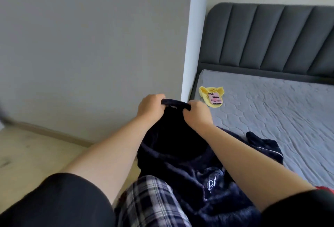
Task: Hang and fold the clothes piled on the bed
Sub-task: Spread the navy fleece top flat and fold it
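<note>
I hold a dark navy garment [180,154] up in front of me over the bed's near corner. My left hand [150,107] grips the left end of its ribbed edge and my right hand [197,113] grips the right end, the band stretched between them. The rest of the fabric hangs down, with pale lettering showing low on it. Another dark navy piece [265,145] with a thin white stripe lies crumpled on the grey mattress [271,104] just to the right.
A yellow garment [205,91] with a pink phone [215,99] on top lies near the mattress's far left corner. A dark grey padded headboard [271,37] stands behind. A white post [193,37] and grey wall are to the left, pale wood floor [36,154] below. Something red [324,188] peeks at right.
</note>
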Demonstrator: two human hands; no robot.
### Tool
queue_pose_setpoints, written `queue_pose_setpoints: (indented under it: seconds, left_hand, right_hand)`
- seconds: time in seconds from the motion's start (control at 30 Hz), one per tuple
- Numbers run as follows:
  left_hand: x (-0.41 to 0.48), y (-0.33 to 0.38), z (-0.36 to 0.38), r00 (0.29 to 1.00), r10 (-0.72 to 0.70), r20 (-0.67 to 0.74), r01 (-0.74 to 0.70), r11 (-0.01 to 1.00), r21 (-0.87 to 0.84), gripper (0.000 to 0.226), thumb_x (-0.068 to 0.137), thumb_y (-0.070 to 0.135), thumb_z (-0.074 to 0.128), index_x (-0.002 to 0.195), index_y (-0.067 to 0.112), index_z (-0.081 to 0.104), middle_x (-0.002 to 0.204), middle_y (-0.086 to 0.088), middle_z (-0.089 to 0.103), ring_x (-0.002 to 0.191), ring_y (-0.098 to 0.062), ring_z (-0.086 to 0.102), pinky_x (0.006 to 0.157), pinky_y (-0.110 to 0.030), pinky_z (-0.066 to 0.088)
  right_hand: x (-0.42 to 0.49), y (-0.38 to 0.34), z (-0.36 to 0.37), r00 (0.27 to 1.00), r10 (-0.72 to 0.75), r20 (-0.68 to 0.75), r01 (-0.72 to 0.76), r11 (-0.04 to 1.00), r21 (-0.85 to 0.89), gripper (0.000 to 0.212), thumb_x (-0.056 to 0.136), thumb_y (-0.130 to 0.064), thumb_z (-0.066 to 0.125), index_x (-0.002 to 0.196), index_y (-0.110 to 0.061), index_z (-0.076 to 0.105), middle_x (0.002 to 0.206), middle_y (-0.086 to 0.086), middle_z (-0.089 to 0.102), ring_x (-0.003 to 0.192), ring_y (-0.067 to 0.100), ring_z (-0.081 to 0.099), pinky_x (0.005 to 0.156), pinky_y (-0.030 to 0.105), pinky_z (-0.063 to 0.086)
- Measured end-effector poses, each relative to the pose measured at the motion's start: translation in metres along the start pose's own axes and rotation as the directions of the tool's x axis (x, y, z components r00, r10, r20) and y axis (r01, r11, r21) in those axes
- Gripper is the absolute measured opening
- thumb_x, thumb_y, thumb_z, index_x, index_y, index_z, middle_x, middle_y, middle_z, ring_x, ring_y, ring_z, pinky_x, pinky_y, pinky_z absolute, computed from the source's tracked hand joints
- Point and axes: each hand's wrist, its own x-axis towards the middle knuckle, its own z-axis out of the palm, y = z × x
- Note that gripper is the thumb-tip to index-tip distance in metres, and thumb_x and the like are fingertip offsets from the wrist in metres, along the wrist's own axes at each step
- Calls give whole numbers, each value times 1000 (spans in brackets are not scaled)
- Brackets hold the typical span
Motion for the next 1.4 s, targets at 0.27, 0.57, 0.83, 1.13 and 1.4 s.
queue_pose_setpoints:
  seconds: [0.27, 0.57, 0.83, 1.13, 1.4]
  left_hand:
    - [18, 3, -225, 930, 29, -367, 78, 959, 274, 15, 85, 19, 60, 71, 19, 54, 69, 2, 55, 74, -28, 56, 55, -28, 33]
    - [-1, 20, -422, 778, 23, -628, 313, 853, 418, 6, 87, 17, 59, 82, 15, 58, 78, 0, 53, 73, -25, 53, 57, -29, 36]
    - [-53, -40, -455, 797, -127, -590, 413, 827, 380, 15, 89, 4, 48, 85, 13, 58, 90, -5, 61, 77, -26, 56, 56, -29, 39]
    - [-78, -84, -458, 872, -344, -348, 444, 856, 266, 28, 84, -1, 43, 63, 16, 53, 70, -1, 54, 73, -24, 54, 60, -27, 41]
    - [-73, -86, -458, 820, -429, -378, 494, 865, 91, 18, 75, 1, 40, 61, 11, 38, 61, -3, 39, 55, -19, 36, 47, -24, 25]
  right_hand:
    - [32, -192, -75, 899, -343, -271, 322, 939, -122, 16, 85, -12, 48, 91, -6, 61, 82, 11, 64, 77, 34, 59, 65, 35, 49]
    - [44, -346, -180, 712, -429, -556, 429, 892, -139, 9, 82, -5, 52, 88, -9, 58, 83, 10, 59, 73, 31, 54, 60, 30, 38]
    - [41, -349, -151, 857, -428, -287, 358, 895, -267, 10, 82, 0, 47, 78, -9, 50, 66, 5, 47, 57, 24, 45, 54, 28, 38]
    - [40, -340, -116, 923, -339, -181, 344, 939, -3, 19, 81, 2, 46, 64, -6, 48, 71, 10, 51, 59, 24, 48, 58, 28, 39]
    - [40, -329, -109, 965, -250, 75, 214, 922, 323, 16, 82, -5, 40, 72, -3, 53, 65, 9, 54, 55, 23, 50, 47, 23, 37]
